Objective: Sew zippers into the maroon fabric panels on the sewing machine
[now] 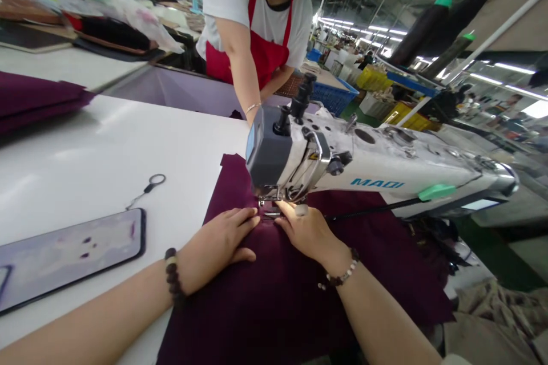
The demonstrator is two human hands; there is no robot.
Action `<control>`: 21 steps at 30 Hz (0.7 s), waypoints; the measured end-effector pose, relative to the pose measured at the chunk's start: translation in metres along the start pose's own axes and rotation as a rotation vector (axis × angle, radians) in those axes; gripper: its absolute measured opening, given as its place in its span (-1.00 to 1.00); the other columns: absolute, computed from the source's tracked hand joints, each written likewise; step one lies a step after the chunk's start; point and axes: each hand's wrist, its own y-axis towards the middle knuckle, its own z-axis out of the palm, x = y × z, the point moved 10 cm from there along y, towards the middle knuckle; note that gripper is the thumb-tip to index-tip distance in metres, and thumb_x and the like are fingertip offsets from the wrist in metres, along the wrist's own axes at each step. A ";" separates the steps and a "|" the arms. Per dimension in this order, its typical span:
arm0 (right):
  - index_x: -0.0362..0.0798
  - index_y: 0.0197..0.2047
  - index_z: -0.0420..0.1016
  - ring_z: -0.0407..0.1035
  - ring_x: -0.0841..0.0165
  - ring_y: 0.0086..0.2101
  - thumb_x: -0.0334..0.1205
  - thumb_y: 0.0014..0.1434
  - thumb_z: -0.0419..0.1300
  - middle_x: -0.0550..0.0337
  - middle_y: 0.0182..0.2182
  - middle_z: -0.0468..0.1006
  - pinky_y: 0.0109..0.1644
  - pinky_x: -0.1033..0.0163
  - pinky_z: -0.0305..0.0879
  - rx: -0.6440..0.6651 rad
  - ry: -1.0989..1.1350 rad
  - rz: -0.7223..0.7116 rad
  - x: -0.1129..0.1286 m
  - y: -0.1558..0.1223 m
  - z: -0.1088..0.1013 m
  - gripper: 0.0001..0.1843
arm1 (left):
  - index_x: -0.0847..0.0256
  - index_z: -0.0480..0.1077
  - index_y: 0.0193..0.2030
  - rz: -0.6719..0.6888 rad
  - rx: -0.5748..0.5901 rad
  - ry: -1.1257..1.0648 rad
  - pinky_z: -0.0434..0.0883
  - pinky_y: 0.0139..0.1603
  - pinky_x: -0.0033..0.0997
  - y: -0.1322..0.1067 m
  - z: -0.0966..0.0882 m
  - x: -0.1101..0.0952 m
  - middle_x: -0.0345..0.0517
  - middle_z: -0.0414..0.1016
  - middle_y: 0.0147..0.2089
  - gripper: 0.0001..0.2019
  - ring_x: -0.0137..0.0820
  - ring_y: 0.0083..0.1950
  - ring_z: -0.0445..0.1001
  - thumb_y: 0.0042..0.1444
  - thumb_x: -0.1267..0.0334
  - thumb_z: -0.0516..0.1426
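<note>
A dark purple fabric piece [274,302] lies spread on the table and passes under the head of a white sewing machine [372,165] marked MAQI. My left hand [220,248] rests flat on the cloth, thumb apart, fingertips just left of the presser foot [262,203]. On the right side of the foot, my right hand [312,234] presses the fabric with its fingers stretched out and thumb apart. One of its fingers wears a wide ring. Between the two hands shows a small shiny metal part [272,215], too small to name. Both wrists carry bead bracelets.
A phone [77,256] with a ring strap [154,181] lies left on the white table [128,137]. Folded purple fabric [38,100] sits farther left. Opposite, a person in a red apron [244,63] reaches behind the machine head. A blue crate [331,94] stands beyond.
</note>
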 end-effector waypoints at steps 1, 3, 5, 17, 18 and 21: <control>-0.03 0.08 0.31 0.41 0.29 -0.18 -0.13 0.24 -0.01 0.09 -0.11 0.48 -0.15 0.28 0.31 0.003 0.020 0.004 -0.002 -0.001 0.002 -0.63 | 0.37 0.32 0.06 0.002 -0.002 0.001 0.33 0.07 -0.22 0.000 -0.002 -0.001 0.16 0.37 0.06 -0.45 -0.18 0.03 0.38 0.01 0.01 0.17; -0.02 0.05 0.34 0.42 0.30 -0.20 -0.12 0.24 0.00 0.11 -0.14 0.50 -0.16 0.28 0.31 0.019 0.040 0.016 -0.005 -0.002 0.006 -0.65 | 0.37 0.33 0.04 0.005 -0.004 0.006 0.34 0.05 -0.22 0.000 -0.004 -0.003 0.16 0.38 0.05 -0.46 -0.18 0.02 0.39 0.01 0.02 0.18; 0.00 0.03 0.36 0.42 0.30 -0.22 -0.11 0.24 0.00 0.13 -0.16 0.51 -0.18 0.28 0.31 0.028 0.048 0.001 -0.005 -0.001 0.007 -0.67 | 0.36 0.34 0.04 0.003 -0.003 0.015 0.35 0.04 -0.23 0.001 -0.005 -0.003 0.14 0.39 0.04 -0.47 -0.19 0.00 0.40 0.01 0.02 0.18; 0.02 0.00 0.39 0.44 0.27 -0.25 -0.09 0.24 -0.01 0.13 -0.18 0.51 -0.23 0.26 0.32 0.009 -0.004 -0.022 -0.002 0.002 0.011 -0.67 | 0.32 0.32 0.05 -0.020 0.031 -0.001 0.33 0.03 -0.26 0.001 -0.004 0.000 0.09 0.38 0.03 -0.46 -0.22 0.00 0.38 0.02 0.00 0.17; 0.03 0.00 0.39 0.43 0.27 -0.25 -0.09 0.25 -0.02 0.13 -0.18 0.51 -0.24 0.25 0.32 0.008 -0.007 -0.024 -0.002 0.002 0.011 -0.67 | 0.33 0.32 0.05 -0.019 0.032 -0.001 0.33 0.04 -0.26 0.002 -0.004 -0.001 0.10 0.38 0.03 -0.46 -0.22 0.00 0.38 0.02 -0.01 0.17; 0.04 0.01 0.38 0.43 0.29 -0.24 -0.10 0.25 -0.02 0.14 -0.16 0.50 -0.24 0.26 0.33 0.015 -0.003 -0.025 -0.002 0.001 0.010 -0.68 | 0.34 0.32 0.05 -0.014 0.034 -0.002 0.33 0.04 -0.24 0.002 -0.005 -0.001 0.11 0.39 0.02 -0.46 -0.22 -0.01 0.39 0.02 -0.02 0.16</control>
